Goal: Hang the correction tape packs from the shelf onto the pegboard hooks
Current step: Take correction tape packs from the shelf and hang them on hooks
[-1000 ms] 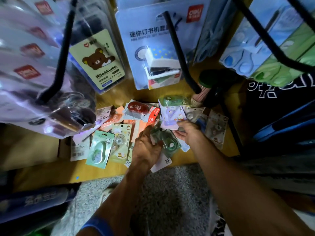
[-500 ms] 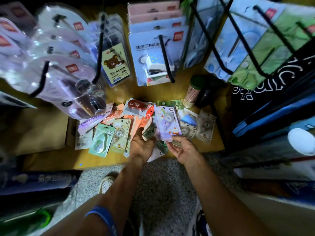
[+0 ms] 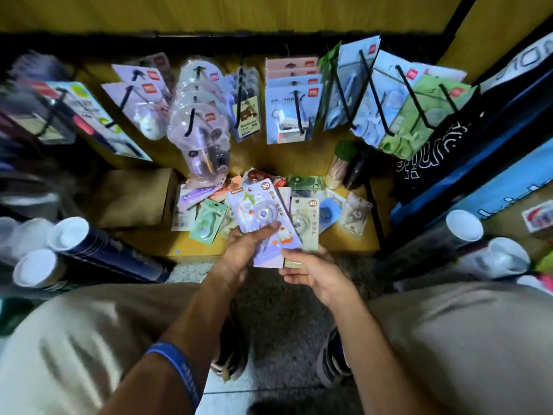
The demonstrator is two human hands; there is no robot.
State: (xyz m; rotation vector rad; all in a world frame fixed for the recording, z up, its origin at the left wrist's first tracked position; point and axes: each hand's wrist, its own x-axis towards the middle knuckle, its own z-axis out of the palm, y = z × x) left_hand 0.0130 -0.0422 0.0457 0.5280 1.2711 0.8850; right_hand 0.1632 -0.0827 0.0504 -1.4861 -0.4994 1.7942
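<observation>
Evidently the picking-up part is under way: the left hand pinches a purple correction tape pack by its lower edge, thumb across the front and fingers behind, so the printed face and the top of the card stay free, which is the end that would have to meet a hook. Just beside it, the right hand holds a beige correction tape pack from beneath, fingers curled under its bottom edge; the two cards overlap slightly, purple in front. Both are lifted clear of the wooden shelf, held between the person's knees and the display. More packs lie in a loose heap on the shelf, fanned and overlapping, probably tipped out there for sorting, so they can be taken one at a time. Above them the black pegboard hooks slant out toward the viewer, already carrying stapler sets and clear blister packs; that outward slant means a card must be threaded on from the tip. I cannot tell which hook is free. A green-capped jar of sticks stands at the back of the shelf, near the heap, and could be knocked when reaching up.
</observation>
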